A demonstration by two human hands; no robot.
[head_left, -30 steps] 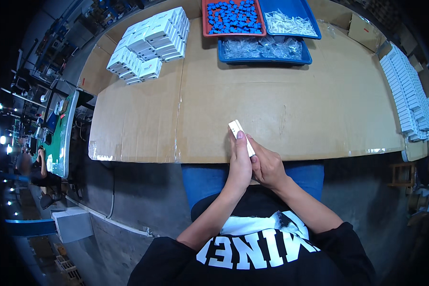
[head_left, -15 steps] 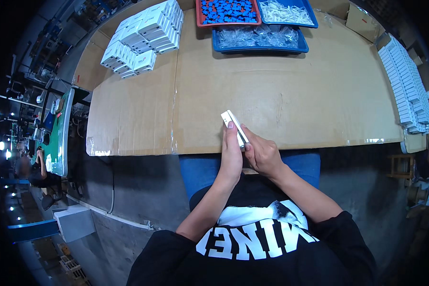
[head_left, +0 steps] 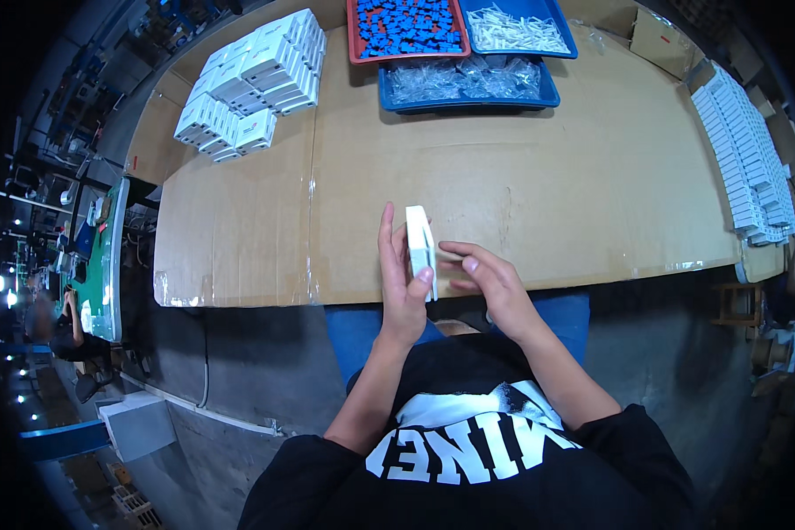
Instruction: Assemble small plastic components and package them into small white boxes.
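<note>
A small white plastic box [head_left: 418, 237] stands on edge in my left hand [head_left: 404, 296], above the table's near edge. A narrow gap runs along its right side, where a thin cover sits slightly apart. My left thumb presses the lower end while the other fingers lie behind and beside it. Just to the right, my right hand [head_left: 495, 284] is open, its fingers apart and pointing at the box. Nothing shows in that hand, and its fingertips look close to the cover; whether they touch it I cannot tell.
Stacked white boxes [head_left: 254, 131] stand at the back left of the cardboard-covered table [head_left: 415, 168]. A red tray [head_left: 355, 51] holds blue parts, one blue tray [head_left: 571, 49] white sticks, another blue tray [head_left: 468, 107] clear plastic bags. White pieces [head_left: 746, 159] line the right edge. Another person [head_left: 69, 327] sits far left.
My right hand has let go of the box and opened to the right. The box has turned more upright in my left hand, whose fingers have stretched out. The view has shifted slightly.
</note>
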